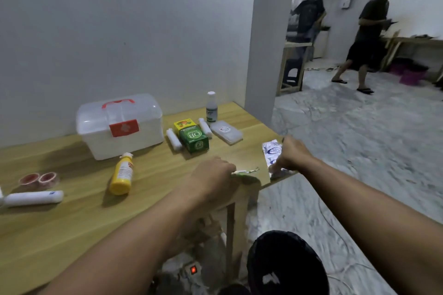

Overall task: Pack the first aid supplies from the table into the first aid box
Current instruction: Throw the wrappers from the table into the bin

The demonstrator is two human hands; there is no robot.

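Observation:
The white first aid box [119, 127] with a red handle stands closed at the back of the wooden table [72, 218]. Beside it lie a yellow bottle [121, 174], a green carton [193, 140], a yellow carton [183, 124], two white gauze rolls [174, 139], a clear flat case [226, 132] and a tall white bottle [211, 108]. Two tape rolls [39, 178] and a white tube [33, 197] lie at the left. My left hand [211, 178] is closed on a small green-white sachet [244, 173] near the table's right corner. My right hand [291, 154] grips a silver-blue foil packet [272, 151] at the table edge.
A grey wall rises right behind the table, with a pillar [263, 55] at its right end. A power strip with a lit red switch [193, 270] lies on the floor under the table. Two persons [369, 36] stand far off beside other wooden tables.

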